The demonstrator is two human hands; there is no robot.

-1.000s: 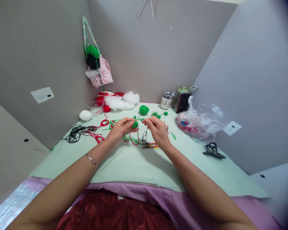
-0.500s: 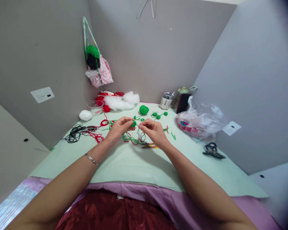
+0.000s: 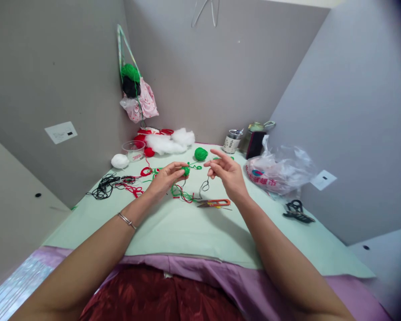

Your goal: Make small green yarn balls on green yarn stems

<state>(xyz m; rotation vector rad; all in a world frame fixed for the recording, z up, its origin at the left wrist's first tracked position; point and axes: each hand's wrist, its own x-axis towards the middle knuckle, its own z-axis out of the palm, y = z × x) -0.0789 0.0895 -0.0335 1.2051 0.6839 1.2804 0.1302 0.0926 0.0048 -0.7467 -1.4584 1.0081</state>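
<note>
My left hand (image 3: 167,177) pinches a small green crocheted piece (image 3: 186,171) between thumb and fingers; a dark strand hangs below it. To its right, my right hand (image 3: 229,174) has its index finger stretched out, with thumb and other fingers drawn together. A loop of black yarn (image 3: 204,185) rises from the table to these fingertips. Thread snips with an orange handle (image 3: 225,203) lie on the table below the right hand. Green and red yarn ends (image 3: 182,194) are scattered between the hands. Behind them sits a ball of green yarn (image 3: 201,154).
Black yarn (image 3: 107,186) lies tangled at left, near a white ball (image 3: 119,161) and a clear plastic tub (image 3: 134,151). White stuffing (image 3: 167,143) is at the back. On the right are a plastic bag (image 3: 277,171), a phone (image 3: 255,145) and a black hair claw (image 3: 298,211).
My right hand has moved right, away from the green piece, and its index finger has straightened. The orange snips show more fully. My left hand stays nearly in place.
</note>
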